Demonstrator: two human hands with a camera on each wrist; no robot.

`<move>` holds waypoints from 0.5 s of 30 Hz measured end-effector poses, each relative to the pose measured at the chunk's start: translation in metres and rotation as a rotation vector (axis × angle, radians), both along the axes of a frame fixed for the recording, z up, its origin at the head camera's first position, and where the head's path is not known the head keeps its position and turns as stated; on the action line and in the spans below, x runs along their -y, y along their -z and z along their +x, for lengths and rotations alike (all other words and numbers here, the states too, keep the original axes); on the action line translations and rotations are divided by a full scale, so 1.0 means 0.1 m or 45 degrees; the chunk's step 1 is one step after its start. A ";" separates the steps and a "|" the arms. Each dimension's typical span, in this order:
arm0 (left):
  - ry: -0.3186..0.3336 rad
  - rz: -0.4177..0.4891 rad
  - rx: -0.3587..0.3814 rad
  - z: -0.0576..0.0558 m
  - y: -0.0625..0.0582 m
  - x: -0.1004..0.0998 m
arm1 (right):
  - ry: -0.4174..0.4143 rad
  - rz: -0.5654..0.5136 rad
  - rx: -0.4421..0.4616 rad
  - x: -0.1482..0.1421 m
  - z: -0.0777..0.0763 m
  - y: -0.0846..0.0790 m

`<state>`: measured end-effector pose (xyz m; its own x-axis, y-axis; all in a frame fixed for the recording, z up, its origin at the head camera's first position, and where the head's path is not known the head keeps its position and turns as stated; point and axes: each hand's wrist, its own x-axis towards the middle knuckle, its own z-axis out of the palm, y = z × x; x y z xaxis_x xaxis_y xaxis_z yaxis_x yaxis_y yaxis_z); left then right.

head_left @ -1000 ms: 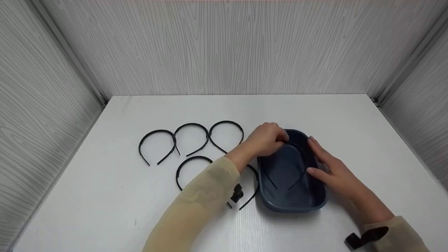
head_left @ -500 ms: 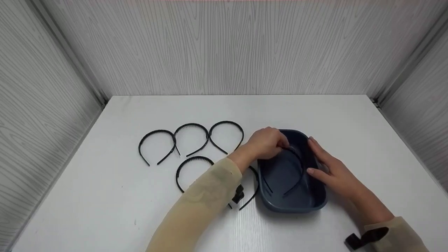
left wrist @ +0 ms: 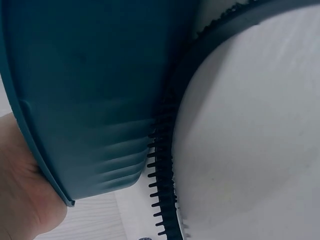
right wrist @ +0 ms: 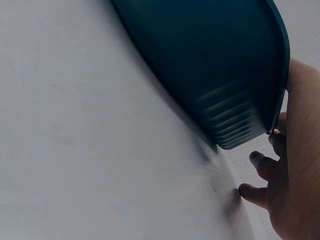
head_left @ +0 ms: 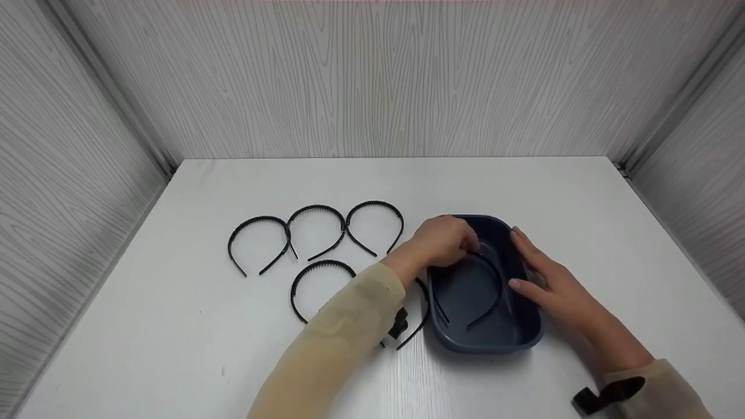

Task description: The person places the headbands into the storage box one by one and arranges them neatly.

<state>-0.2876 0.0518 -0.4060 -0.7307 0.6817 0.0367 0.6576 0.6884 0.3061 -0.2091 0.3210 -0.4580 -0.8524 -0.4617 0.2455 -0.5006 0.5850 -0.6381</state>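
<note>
My left hand (head_left: 445,240) reaches over the left rim of a dark blue plastic tub (head_left: 486,349) and pinches the top of a black toothed headband (head_left: 499,279). This headband lies inside the tub, its two ends pointing toward the front. My right hand (head_left: 553,285) holds the tub's right side, thumb over the rim and the other fingers outside. In the right wrist view, fingers of that hand (right wrist: 265,165) spread beside the outer wall. Left of the tub another headband (head_left: 426,302) is half covered by my left sleeve; close up, a headband (left wrist: 167,190) overlaps the tub wall.
Black headbands lie on the white table (head_left: 145,326): a left one (head_left: 230,244), a middle one (head_left: 317,206) and a right one (head_left: 375,202) in the back row, and a front one (head_left: 323,262). Grey wood-grain panels (head_left: 384,81) enclose the table at the back and sides.
My left hand has moved slightly down and toward the front with the headband, whose ends now sit nearer the tub's front. The right hand and tub have stayed in place.
</note>
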 end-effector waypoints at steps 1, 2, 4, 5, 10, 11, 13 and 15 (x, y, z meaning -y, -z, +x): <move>-0.005 -0.007 -0.001 0.00 0.00 0.00 | -0.001 -0.001 -0.001 0.00 0.00 0.00; -0.011 -0.014 -0.004 0.01 0.00 -0.01 | 0.000 -0.001 -0.004 0.00 0.00 0.00; -0.019 -0.025 -0.009 0.01 -0.01 -0.01 | 0.000 -0.004 -0.007 0.00 0.00 0.01; -0.022 -0.031 -0.012 0.02 -0.01 -0.02 | 0.000 -0.005 -0.009 -0.01 0.00 0.01; -0.039 -0.039 -0.020 0.01 0.02 -0.03 | -0.003 -0.008 -0.009 -0.01 0.00 0.01; -0.044 -0.043 -0.023 0.01 0.03 -0.03 | -0.004 -0.006 -0.009 -0.01 0.00 0.01; -0.049 -0.051 -0.030 0.00 0.04 -0.04 | -0.005 -0.004 -0.008 -0.01 0.00 0.01; -0.050 -0.061 -0.043 0.00 0.04 -0.04 | -0.004 0.001 -0.009 -0.01 0.00 0.00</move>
<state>-0.2877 0.0562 -0.4102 -0.7558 0.6541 0.0299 0.6393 0.7272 0.2500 -0.2094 0.3216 -0.4584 -0.8493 -0.4644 0.2510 -0.5066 0.5838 -0.6344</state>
